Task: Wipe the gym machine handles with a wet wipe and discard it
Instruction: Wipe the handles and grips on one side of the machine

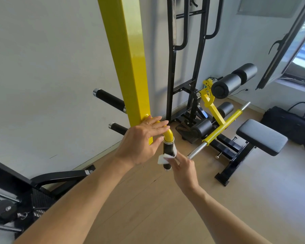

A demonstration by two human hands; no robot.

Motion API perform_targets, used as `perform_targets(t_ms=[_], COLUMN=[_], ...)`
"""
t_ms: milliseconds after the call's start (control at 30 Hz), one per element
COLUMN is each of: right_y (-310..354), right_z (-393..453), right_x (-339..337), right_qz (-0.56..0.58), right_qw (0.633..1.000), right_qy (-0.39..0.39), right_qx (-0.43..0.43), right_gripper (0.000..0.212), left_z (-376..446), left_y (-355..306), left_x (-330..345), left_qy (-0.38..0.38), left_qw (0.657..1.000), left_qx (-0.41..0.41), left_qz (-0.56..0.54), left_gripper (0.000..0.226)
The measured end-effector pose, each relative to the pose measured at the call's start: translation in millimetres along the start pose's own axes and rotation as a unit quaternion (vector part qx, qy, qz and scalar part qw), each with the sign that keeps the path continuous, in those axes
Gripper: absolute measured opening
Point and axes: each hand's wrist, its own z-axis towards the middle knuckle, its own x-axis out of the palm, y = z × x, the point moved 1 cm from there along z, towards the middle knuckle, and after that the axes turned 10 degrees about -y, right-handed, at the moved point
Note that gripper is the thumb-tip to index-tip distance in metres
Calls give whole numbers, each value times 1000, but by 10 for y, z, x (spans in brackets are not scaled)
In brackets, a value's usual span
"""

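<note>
Item: black foam handle grip (168, 150), hanging from the yellow upright (130, 67). Our right hand (183, 166) pinches the wet wipe (163, 159) against it; left hand (144, 138) rests open on the yellow bend (168, 133). Risk: that loose fingertip pinch may drop the wipe.

Left hand (143, 138) lies flat, fingers stretched toward two o'clock — forearm reaching from seven. Right hand (183, 166), fingertips pinched together, points to eleven — forearm from five.
</note>
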Motion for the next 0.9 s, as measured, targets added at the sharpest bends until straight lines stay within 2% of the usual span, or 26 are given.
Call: perform_targets(t_ms=[100, 167, 267, 333, 400, 500, 567, 667, 767, 900], right_y=[-288, -200, 188, 295, 157, -174, -126, 236, 289, -153], right_z=[-142, -63, 109, 158, 78, -85, -24, 194, 215, -26], right_x=[19, -38, -136, -102, -10, 84, 66, -25, -4, 124], right_qz=[-73, -51, 13, 42, 18, -70, -44, 42, 46, -56], right_qw=[994, 997, 997, 995, 1000, 994, 996, 999, 997, 992], right_qy=[80, 50, -57, -69, -14, 75, 53, -23, -57, 89], right_qx=[15, -7, -58, -55, -20, 43, 56, 23, 8, 66], right_gripper=[20, 28, 35, 37, 37, 24, 23, 30, 26, 18], left_z=[14, 16, 6, -4, -5, 7, 17, 31, 27, 22], left_y=[-5, -6, -2, -3, -6, -9, -5, -5, -26, -38], left_x=[-9, -8, 5, 15, 24, 31, 37, 48, 72, 96], left_qy=[4, 4, -3, -7, -8, -4, -3, -9, -15, -26], left_qw=[1000, 1000, 1000, 1000, 1000, 1000, 1000, 1000, 1000, 999], left_qx=[0, 3, 0, -3, -4, -12, -14, -17, -21, -29], left_qz=[2, 2, -1, 1, 1, -4, -8, -11, -7, -7], left_gripper=[42, 42, 41, 41, 41, 41, 41, 39, 39, 38])
